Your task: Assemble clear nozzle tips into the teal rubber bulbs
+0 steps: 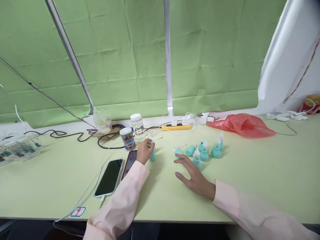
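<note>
My left hand (pixel 145 150) pinches the clear top of a teal bulb-shaped bottle (pixel 153 155), which stands upright on the pale table. To the right, my right hand (pixel 192 175) hovers with its fingers apart and holds nothing. Just beyond its fingertips is a teal bottle with a clear nozzle (pixel 178 152). More teal bottles with clear tips (pixel 204 155) stand in a group behind and to the right of that hand, one of them (pixel 216 151) farther right. A teal piece (pixel 190 150) without a visible tip lies on its side among them.
A white phone (pixel 109 177) and a red-edged phone (pixel 129 163) lie by my left forearm. Behind are a colourful tin (pixel 127 138), a clear jar (pixel 137 125), a yellow power strip (pixel 176 127) with cables and a red plastic bag (pixel 241 125). Clear containers (pixel 20 148) stand far left.
</note>
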Available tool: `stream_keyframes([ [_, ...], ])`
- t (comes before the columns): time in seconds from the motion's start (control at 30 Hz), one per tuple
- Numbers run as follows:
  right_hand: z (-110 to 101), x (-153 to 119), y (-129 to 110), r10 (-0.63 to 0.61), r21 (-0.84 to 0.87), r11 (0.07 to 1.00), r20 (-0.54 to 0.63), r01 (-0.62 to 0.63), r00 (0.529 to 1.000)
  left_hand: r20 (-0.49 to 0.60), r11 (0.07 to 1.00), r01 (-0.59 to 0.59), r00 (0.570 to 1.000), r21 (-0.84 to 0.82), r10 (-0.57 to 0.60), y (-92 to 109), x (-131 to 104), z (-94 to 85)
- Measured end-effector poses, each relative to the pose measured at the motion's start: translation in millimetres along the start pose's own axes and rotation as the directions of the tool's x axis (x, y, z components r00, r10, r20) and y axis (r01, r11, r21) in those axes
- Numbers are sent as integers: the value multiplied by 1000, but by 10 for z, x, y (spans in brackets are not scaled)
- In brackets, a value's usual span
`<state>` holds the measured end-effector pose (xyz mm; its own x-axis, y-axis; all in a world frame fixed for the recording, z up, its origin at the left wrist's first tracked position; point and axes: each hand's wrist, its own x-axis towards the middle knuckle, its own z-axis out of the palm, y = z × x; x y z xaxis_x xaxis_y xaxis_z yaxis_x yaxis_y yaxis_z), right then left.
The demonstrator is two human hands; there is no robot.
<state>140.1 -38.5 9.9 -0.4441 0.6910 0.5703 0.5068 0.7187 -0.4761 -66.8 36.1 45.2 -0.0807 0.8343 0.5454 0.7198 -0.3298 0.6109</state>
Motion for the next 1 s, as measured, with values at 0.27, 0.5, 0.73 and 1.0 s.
stream_keyframes([
  [0.27,114,-37,118,-20,-172,984,91,35,996,-20,948,-109,992,298,121,44,-59,-43],
  [0.5,116,-58,108,-41,-151,987,133,61,990,376,713,-658,741,243,556,214,-278,70],
  [0.73,109,-67,83,-54,-140,988,111,69,992,689,725,-548,711,417,141,157,-381,317],
  [1.0,117,-6,87,-64,9,998,-63,64,996,542,964,-101,810,-247,224,259,-455,361],
])
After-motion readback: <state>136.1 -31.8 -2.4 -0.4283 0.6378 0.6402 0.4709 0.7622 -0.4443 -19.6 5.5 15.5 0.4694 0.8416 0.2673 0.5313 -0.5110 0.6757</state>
